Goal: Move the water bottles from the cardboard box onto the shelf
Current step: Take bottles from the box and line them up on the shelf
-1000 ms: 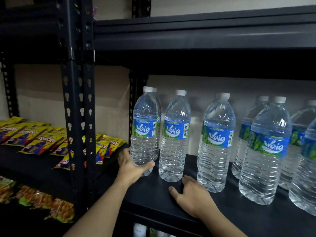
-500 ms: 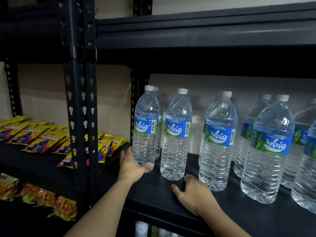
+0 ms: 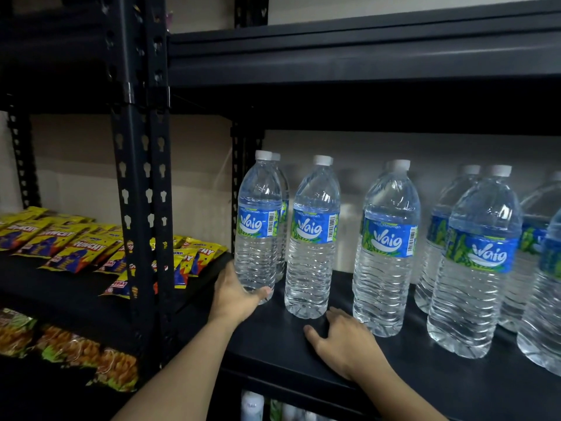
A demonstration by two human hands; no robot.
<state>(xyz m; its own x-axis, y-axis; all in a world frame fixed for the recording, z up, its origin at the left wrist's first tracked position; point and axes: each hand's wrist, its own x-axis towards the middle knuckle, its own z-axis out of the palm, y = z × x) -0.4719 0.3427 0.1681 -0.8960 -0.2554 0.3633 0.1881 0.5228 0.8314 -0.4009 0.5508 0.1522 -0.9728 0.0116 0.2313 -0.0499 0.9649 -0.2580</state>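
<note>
Low down, the leftmost water bottle point(image 3: 258, 226) is clasped near its base by the left hand point(image 3: 235, 294), thumb across the front and fingers wrapped behind, so the bottle rises straight up from the grip with its long axis vertical and its white cap well above. It stands at the left end of the black metal shelf point(image 3: 273, 344), just beside the perforated upright point(image 3: 142, 183); any nudge is judged to run rightward or back toward the row. The right hand point(image 3: 344, 340) is laid flat and unclenched on the bare shelf, grasping nothing, just in front of the second bottle point(image 3: 312, 238) and third bottle point(image 3: 387, 247). The bottles are clear ribbed plastic, blue-labelled. Glossy yellow snack packets point(image 3: 76, 250) lie on the neighbouring shelf. No cardboard box is seen.
</note>
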